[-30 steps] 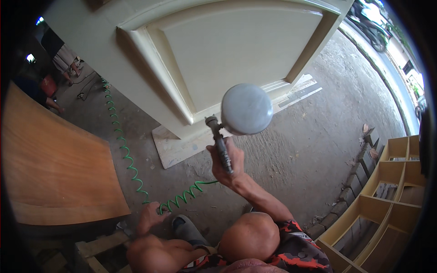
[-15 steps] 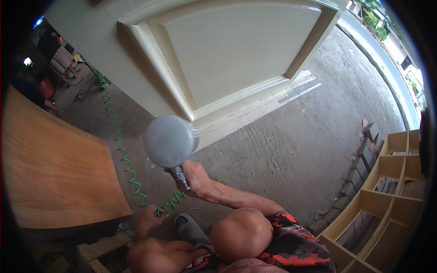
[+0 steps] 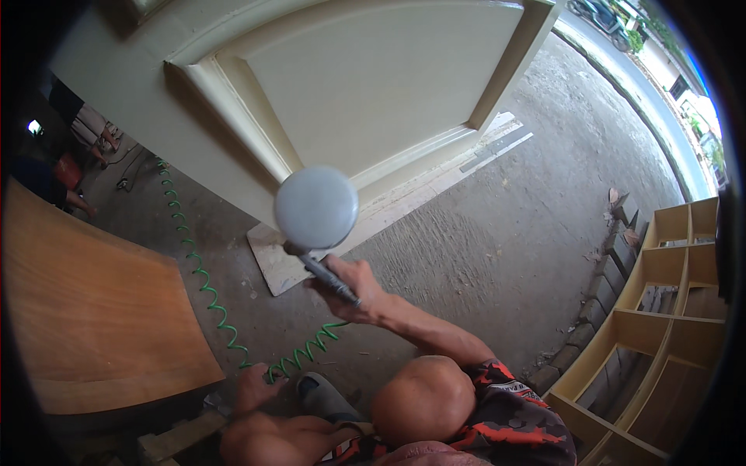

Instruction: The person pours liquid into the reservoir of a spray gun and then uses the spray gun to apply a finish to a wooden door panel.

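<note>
My right hand [image 3: 353,286] is closed round the handle of a spray gun [image 3: 330,281] with a round, pale grey cup [image 3: 316,208] on top. The cup stands in front of the lower part of a cream panelled door [image 3: 388,93]; the nozzle is hidden beneath it. A green coiled air hose [image 3: 307,353] runs from below my right hand to my left hand [image 3: 260,384]. That hand is low and near my body, its fingers curled about the hose. From there the hose stretches away to the far left.
A curved brown wooden panel [image 3: 109,311] stands at left. Flat boards [image 3: 276,264] lie under the door. At right are a wooden shelf frame [image 3: 660,318] and a row of grey blocks [image 3: 598,299]. Other people [image 3: 85,124] are at the far left; a road [image 3: 645,101] passes outside.
My right hand has carried the spray gun to the right across the door's lower part. The whole view has shifted slightly. My left hand still holds the hose.
</note>
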The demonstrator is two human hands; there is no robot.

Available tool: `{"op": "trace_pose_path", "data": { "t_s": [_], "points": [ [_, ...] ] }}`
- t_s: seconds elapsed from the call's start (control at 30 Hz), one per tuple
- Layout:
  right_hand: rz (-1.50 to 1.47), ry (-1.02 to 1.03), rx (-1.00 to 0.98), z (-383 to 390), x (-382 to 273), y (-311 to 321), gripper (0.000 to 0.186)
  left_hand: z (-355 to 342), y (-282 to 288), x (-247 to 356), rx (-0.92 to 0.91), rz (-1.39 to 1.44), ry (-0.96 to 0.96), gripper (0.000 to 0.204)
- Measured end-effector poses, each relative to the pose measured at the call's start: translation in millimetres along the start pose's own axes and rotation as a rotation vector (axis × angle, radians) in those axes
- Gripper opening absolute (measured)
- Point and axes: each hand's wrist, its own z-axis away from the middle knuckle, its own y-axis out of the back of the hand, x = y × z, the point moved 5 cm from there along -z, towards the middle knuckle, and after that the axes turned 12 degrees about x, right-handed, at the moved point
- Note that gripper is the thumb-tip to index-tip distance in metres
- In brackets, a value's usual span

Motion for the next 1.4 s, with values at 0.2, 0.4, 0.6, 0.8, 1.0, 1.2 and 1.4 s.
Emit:
{"op": "trace_pose_path", "data": {
  "t_s": [0.2,0.4,0.6,0.8,1.0,1.2,1.4],
  "points": [
    [0.109,-0.046,0.124,-23,4,65,0.031,-5,5,26,-0.027,-0.033,0.004,0.033],
    [0.042,-0.125,0.238,-39,23,115,0.028,-10,1,39,0.013,0.054,-0.080,0.036],
    [0.003,-0.268,0.302,-49,29,161,0.015,-14,1,50,0.021,0.124,-0.120,0.031],
    [-0.095,-0.210,0.381,-63,40,203,0.020,-18,3,66,-0.050,0.136,-0.117,0.033],
    [-0.046,-0.218,0.472,-75,51,263,0.026,-27,4,95,-0.070,0.162,-0.172,0.039],
    [0.011,-0.202,0.570,-89,55,319,0.036,-37,-4,106,-0.049,0.327,-0.188,0.041],
    [-0.048,-0.300,0.690,-89,81,385,0.047,-39,11,135,-0.046,0.345,-0.216,0.039]
  ]
}}
